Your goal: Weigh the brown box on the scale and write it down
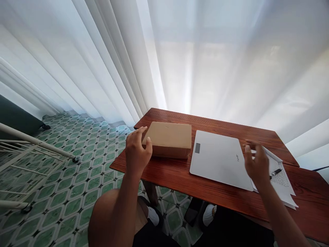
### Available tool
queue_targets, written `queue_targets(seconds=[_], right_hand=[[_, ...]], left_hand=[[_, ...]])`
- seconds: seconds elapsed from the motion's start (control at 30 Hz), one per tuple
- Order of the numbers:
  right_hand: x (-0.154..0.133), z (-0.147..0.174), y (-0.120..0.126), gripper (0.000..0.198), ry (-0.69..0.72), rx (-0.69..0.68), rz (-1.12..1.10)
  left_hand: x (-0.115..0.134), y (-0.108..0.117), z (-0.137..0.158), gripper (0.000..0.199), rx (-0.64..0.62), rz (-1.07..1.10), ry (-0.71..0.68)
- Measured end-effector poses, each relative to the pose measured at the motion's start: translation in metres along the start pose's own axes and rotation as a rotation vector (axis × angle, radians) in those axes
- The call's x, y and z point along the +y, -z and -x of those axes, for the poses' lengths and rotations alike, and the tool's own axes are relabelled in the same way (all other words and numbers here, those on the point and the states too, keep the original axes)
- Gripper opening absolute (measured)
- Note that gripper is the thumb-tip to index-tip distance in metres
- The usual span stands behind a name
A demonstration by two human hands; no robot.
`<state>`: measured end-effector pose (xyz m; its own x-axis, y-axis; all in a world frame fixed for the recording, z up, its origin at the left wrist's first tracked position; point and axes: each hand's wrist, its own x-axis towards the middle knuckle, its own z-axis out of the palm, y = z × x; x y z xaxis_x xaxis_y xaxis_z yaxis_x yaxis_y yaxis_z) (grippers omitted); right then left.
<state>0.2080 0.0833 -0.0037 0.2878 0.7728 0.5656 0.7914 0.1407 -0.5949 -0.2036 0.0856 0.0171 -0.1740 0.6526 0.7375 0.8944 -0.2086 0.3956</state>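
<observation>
A brown cardboard box [170,138] lies closed on a reddish wooden table [177,173], near its left end. My left hand [137,151] rests against the box's left side, thumb at its near corner and fingers at its top edge. To the right of the box lies a flat white device [218,158] with a small grey display. My right hand [256,164] hovers over the device's right edge, fingers spread and blurred, holding nothing. Under that edge lie printed paper sheets [284,181] with a black pen [276,172] on them.
Sheer white curtains [180,58] hang close behind the table. The floor [77,178] has green patterned tiles. A white metal rack [28,151] on wheels stands at the left. My knees and white socks show below the table's near edge.
</observation>
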Motion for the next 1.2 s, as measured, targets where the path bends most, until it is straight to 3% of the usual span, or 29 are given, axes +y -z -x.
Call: queue_targets(seconds=[0.2,0.4,0.53,0.67,0.93,1.2], right_hand=[[-0.077,0.019,-0.075,0.059,-0.053,-0.397,-0.401],[-0.108,0.031,-0.113,0.081,-0.193,-0.577,-0.469],[-0.116,0.037,-0.119,0.086,-0.231,-0.664,-0.459],[-0.123,0.043,-0.119,0.074,-0.186,-0.749,-0.494],[-0.130,0.045,-0.118,0.069,-0.157,-0.742,-0.488],[-0.136,0.042,-0.116,0.065,-0.103,-0.753,-0.492]], left_hand=[[-0.023,0.003,0.002,0.057,-0.184,0.089,0.315],[-0.026,0.001,0.003,0.064,-0.376,0.192,0.543],[-0.025,-0.002,0.006,0.065,-0.482,0.183,0.612],[-0.021,-0.004,0.008,0.064,-0.534,0.078,0.593],[-0.012,-0.005,0.007,0.060,-0.531,-0.035,0.556],[-0.015,-0.014,0.012,0.055,-0.402,-0.061,0.505]])
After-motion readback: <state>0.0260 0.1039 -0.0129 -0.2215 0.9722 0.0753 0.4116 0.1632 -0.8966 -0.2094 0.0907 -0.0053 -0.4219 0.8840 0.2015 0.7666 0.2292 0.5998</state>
